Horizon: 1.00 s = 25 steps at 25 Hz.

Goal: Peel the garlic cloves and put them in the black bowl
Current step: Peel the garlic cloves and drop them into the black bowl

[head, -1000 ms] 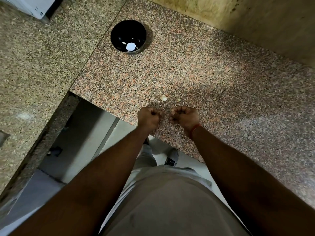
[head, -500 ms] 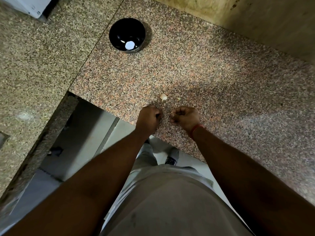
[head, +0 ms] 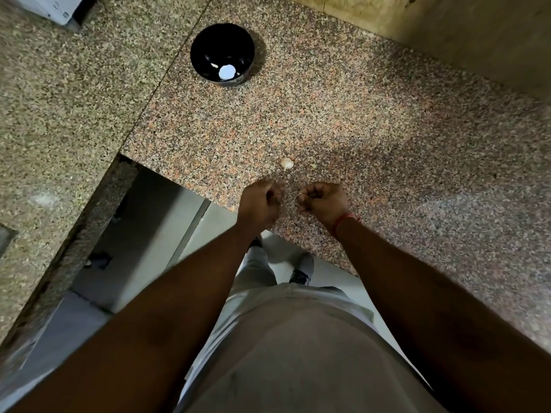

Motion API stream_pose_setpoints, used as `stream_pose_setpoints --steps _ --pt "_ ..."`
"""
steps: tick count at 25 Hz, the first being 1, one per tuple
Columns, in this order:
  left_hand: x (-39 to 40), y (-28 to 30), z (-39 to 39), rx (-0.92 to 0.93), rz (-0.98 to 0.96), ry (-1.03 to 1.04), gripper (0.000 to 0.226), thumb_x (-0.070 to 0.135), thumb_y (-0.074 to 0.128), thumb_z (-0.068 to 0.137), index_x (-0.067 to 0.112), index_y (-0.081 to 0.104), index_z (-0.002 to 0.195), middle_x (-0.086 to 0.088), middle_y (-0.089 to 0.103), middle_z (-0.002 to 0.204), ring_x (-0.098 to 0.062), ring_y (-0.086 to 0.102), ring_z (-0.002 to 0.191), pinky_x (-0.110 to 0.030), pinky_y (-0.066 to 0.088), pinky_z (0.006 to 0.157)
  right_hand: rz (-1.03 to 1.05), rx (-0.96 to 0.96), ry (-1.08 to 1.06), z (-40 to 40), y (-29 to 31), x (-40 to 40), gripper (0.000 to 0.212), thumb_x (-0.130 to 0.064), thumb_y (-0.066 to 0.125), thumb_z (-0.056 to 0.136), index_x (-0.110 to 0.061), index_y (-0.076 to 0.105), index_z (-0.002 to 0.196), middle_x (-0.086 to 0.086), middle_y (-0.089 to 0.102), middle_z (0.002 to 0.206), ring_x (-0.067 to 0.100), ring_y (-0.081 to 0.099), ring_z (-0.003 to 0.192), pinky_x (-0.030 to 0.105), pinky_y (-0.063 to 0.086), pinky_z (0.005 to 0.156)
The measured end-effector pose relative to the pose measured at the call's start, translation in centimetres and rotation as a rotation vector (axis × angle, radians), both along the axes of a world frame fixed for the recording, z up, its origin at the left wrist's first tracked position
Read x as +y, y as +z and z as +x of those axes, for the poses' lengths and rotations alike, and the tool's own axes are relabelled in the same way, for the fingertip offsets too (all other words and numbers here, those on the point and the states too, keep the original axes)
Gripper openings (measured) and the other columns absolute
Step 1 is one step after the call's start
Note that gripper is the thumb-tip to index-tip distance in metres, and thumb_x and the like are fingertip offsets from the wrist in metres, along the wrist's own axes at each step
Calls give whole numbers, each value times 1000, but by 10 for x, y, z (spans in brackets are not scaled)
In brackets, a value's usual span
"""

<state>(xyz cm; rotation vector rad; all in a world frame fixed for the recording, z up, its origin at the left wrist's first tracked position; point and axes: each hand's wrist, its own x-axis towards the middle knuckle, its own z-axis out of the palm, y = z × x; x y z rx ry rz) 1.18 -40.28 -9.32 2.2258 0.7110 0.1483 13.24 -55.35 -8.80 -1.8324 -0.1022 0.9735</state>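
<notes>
The black bowl (head: 208, 37) stands far back on the pinkish granite counter (head: 372, 120), with a bright glint and a small pale piece inside. One unpeeled garlic clove (head: 287, 164) lies on the counter just beyond my hands. My left hand (head: 258, 202) hovers at the counter's front edge with its fingers curled tight round something small that I take for a garlic clove, mostly hidden. A short gap away, my right hand (head: 323, 201) pinches a thin curl of garlic peel between thumb and finger.
A greyer granite counter (head: 59, 99) joins at the left, with a white appliance (head: 56, 8) at its far corner. A tan wall (head: 447, 28) runs behind. Below the front edge an open gap shows the floor (head: 149, 234) and my shoes.
My hands have drawn a little apart, the right one pulling a strip of peel away. The view has shifted slightly; the bowl and the loose clove stay put.
</notes>
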Motion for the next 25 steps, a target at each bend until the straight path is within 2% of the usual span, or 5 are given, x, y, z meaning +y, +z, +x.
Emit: stream_pose_setpoints --steps 4,14,19,21,25 --pt "-7 -8 -27 7 -100 115 25 -1 65 91 23 65 81 1 69 82 -11 68 64 -31 58 61 11 -27 3 -3 1 -1 7 4 72 89 -3 73 88 20 75 85 24 70 70 41 64 71" --pt "-26 3 -12 158 197 26 11 16 59 90 17 70 86 1 63 93 -23 61 79 -30 47 61 -64 -183 102 -15 -5 -6 17 0 75 87 -16 74 80 7 76 73 20 74 67 34 62 66" --pt "-35 16 0 367 345 -118 17 22 61 94 12 63 108 -8 64 104 -30 65 85 -34 48 68 -84 -229 146 -19 -8 -7 12 -3 78 83 -14 76 78 4 75 72 18 71 65 38 64 69" --pt "-35 14 -6 317 177 1 13 17 63 92 12 69 103 -8 68 98 -26 65 84 -27 43 67 -36 -138 135 -28 -6 -10 11 2 77 84 -8 76 81 9 74 72 20 69 63 39 63 65" --pt "-39 13 -53 -50 -572 411 12 -8 62 90 -5 73 88 -20 71 87 -23 63 80 -32 54 69 58 72 176 -50 2 -7 11 10 69 88 0 71 87 13 70 69 18 63 54 31 56 55"
